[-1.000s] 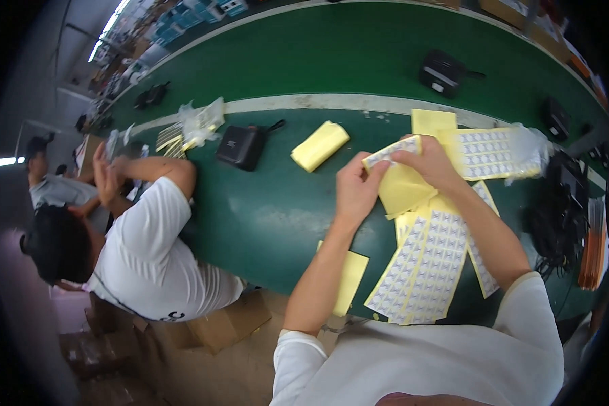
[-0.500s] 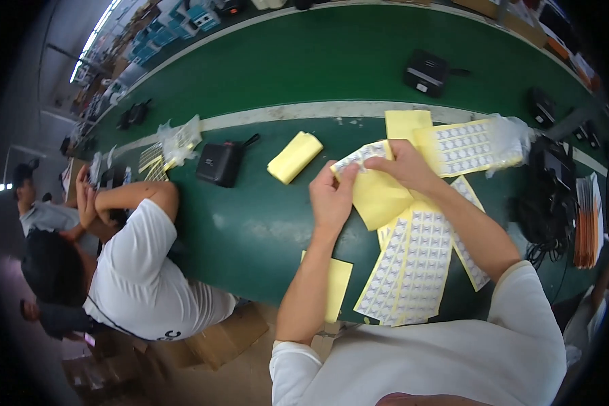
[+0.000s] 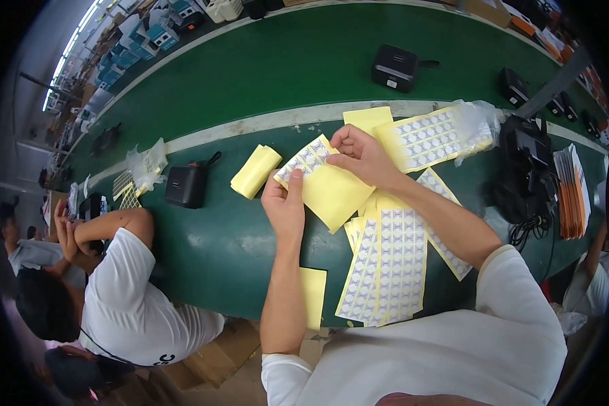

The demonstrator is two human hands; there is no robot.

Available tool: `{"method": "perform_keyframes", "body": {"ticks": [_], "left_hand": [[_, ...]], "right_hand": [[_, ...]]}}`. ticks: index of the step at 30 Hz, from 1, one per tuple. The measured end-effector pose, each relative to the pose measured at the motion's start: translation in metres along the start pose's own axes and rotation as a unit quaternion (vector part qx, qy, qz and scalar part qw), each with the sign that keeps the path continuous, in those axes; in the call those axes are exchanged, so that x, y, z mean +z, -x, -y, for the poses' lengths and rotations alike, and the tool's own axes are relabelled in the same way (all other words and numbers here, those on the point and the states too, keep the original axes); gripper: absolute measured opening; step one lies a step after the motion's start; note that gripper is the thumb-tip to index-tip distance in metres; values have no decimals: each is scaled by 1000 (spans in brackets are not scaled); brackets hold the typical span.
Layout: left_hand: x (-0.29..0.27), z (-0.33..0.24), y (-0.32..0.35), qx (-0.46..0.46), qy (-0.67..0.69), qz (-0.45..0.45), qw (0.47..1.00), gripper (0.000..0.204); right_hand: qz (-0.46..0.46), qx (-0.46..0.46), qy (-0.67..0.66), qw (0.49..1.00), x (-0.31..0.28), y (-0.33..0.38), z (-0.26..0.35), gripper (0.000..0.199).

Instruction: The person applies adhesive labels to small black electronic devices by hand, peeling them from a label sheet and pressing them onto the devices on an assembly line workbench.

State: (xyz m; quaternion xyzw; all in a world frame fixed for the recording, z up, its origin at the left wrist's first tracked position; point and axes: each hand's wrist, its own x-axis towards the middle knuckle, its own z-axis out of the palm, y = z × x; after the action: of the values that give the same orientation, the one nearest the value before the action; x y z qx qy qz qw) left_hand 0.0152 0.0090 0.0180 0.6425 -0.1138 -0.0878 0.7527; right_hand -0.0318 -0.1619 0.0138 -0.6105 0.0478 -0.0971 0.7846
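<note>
A sheet of white labels on yellow backing is held up over the near bench, its lower part bare yellow. My left hand grips its left edge, thumb on the front and the other fingers behind. At the upper right edge, my right hand is closed on the sheet, with the thumb against the labels and the fingers curled. Whether a single label is pinched there is too small to tell. Beneath my hands several label sheets lie fanned out. A loose yellow sheet rests beside my left forearm.
Left of my hands are a folded yellow paper roll and a black box-shaped device. Plastic-wrapped label sheets lie to the right, near black cables and upright orange-edged papers. A co-worker sits at left.
The view has shifted, so the bench things appear farther left. My hands have drawn the label sheet left and flattened it, showing more labels. My right fingers have risen to its upper edge.
</note>
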Motion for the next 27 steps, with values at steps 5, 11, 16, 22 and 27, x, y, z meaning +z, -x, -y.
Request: {"method": "perform_keyframes", "body": {"ticks": [5, 11, 16, 22, 27], "left_hand": [[2, 1, 3, 4, -20, 14, 1000, 15], [0, 4, 4, 5, -54, 41, 998, 18], [2, 5, 4, -11, -42, 52, 998, 19], [1, 7, 2, -9, -45, 36, 998, 21], [1, 11, 5, -13, -82, 62, 995, 22]], "right_hand": [[33, 27, -6, 999, 1, 1, 0, 16], [14, -27, -10, 999, -1, -3, -7, 11], [-5, 78, 35, 996, -3, 1, 6, 13], [11, 0, -12, 1000, 9, 1, 6, 15], [20, 28, 14, 999, 1, 1, -4, 16]]}}
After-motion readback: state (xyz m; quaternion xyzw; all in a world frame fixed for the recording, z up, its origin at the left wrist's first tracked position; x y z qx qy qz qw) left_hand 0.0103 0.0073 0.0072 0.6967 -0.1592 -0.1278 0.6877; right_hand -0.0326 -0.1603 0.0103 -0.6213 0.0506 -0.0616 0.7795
